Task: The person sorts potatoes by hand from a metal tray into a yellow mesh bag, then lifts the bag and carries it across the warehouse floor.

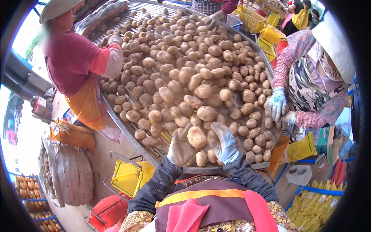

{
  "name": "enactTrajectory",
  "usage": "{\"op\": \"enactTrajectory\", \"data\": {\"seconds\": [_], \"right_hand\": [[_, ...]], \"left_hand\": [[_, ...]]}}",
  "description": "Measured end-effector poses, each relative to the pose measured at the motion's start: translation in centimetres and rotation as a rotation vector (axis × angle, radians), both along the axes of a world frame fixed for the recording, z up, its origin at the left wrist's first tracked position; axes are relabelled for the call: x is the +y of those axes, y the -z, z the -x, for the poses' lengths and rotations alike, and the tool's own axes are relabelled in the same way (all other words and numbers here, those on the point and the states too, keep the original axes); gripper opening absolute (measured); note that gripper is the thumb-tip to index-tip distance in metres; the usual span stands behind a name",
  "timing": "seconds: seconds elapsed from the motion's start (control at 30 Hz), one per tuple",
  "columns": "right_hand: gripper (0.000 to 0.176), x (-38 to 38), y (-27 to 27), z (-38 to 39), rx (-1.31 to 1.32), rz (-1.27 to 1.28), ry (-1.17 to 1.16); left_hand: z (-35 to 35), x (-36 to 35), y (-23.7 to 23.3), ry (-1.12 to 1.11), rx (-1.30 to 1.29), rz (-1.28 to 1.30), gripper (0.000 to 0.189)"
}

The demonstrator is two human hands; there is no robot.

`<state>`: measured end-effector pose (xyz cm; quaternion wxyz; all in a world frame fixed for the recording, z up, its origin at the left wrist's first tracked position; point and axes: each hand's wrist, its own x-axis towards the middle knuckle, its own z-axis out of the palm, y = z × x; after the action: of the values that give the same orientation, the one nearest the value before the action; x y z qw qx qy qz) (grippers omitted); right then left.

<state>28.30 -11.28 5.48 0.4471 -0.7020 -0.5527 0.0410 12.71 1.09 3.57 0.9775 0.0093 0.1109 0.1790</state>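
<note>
A large potato (197,137) is between my two gloved hands at the near edge of the sorting table. My left hand (180,149), in a dusty whitish glove, is open just left of it, fingers stretched and the thumb side right at the potato's edge. On the other side my right hand (225,144), in a pale blue-white glove, is open with its palm turned inward and a small gap to the potato. More potatoes (206,113) are heaped just beyond my fingertips, and a smaller potato (201,158) lies below the large one.
Co-workers stand around the slatted metal table (133,145); a blue-gloved hand (276,103) is among potatoes at the right, another gloved hand (214,20) at the back. Yellow bags (127,176) hang on frames at the left. A full sack (73,170) stands on the floor.
</note>
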Motion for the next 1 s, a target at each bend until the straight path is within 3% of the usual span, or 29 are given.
{"op": "enactTrajectory", "data": {"seconds": [0.1, 0.17, 0.23, 0.43, 0.47, 0.5, 0.57, 0.6, 0.67, 0.7, 0.73, 0.77, 0.83, 0.87, 0.93, 0.97, 1.0], "right_hand": [[0.076, 3.3, 0.6, 2.2, -0.061, 0.071, -0.280], [0.083, 4.9, 1.3, 3.9, 0.014, 0.078, -0.405], [0.085, 5.8, 1.9, 4.8, 0.043, 0.120, -0.456], [0.067, 8.5, 2.6, 5.6, 0.023, 0.108, -0.629], [0.043, 9.0, 2.7, 5.7, -0.011, 0.038, -0.628], [0.043, 9.4, 3.0, 5.5, -0.012, 0.042, -0.629], [0.026, 10.0, 3.2, 4.5, 0.210, 0.072, -0.603], [0.018, 10.4, 1.2, 3.7, 0.263, 0.034, -0.428], [0.018, 10.8, 3.1, -0.4, 0.651, 0.001, -0.092], [0.022, 10.5, 2.3, -2.6, 0.625, 0.007, 0.030], [0.022, 9.7, 2.8, -4.9, 0.461, -0.004, 0.091], [0.019, 9.1, 3.0, -6.4, 0.459, -0.016, 0.134], [0.023, 7.9, 3.4, -8.8, 0.112, 0.080, 0.107], [0.028, 7.8, 3.2, -9.0, 0.005, 0.103, 0.067], [0.046, 8.9, 2.7, -8.5, -0.197, 0.200, -0.011], [0.055, 9.9, 2.3, -7.9, -0.233, 0.325, -0.027], [0.059, 11.1, 2.1, -6.9, -0.247, 0.411, 0.030]], "left_hand": [[2.8, 0.5, 1.4, -0.044, -0.087, 0.044, 0.069], [4.0, 0.4, 1.1, -0.112, 0.054, -0.029, 0.069], [5.2, 0.5, 0.5, -0.159, 0.007, -0.001, 0.067], [7.6, 0.7, 1.1, -0.237, 0.035, -0.002, 0.063], [7.5, 0.4, 0.6, -0.253, 0.122, -0.020, 0.060], [7.2, 0.1, -0.2, -0.263, 0.208, -0.039, 0.057], [8.0, -0.1, -0.1, -0.265, 0.309, -0.063, 0.058], [9.6, 0.2, 0.5, -0.296, 0.318, -0.157, 0.058], [13.7, 1.0, 1.2, -0.422, 0.345, -0.220, 0.058], [16.2, 1.7, 1.4, -0.514, 0.363, -0.194, 0.057], [19.7, 1.9, 2.5, -0.610, 0.485, -0.248, 0.056], [23.2, 2.0, 3.5, -0.704, 0.604, -0.306, 0.055], [28.0, 2.3, 3.8, -0.755, 1.017, -0.373, 0.061], [30.2, 2.7, 5.3, -0.738, 1.012, -0.378, 0.061], [31.7, 3.9, 8.0, -0.580, 2.083, -1.062, 0.072], [31.1, 4.2, 8.5, -0.573, 2.076, -1.072, 0.072], [27.7, 4.7, 6.5, -0.500, 2.027, -1.370, 0.077]]}}
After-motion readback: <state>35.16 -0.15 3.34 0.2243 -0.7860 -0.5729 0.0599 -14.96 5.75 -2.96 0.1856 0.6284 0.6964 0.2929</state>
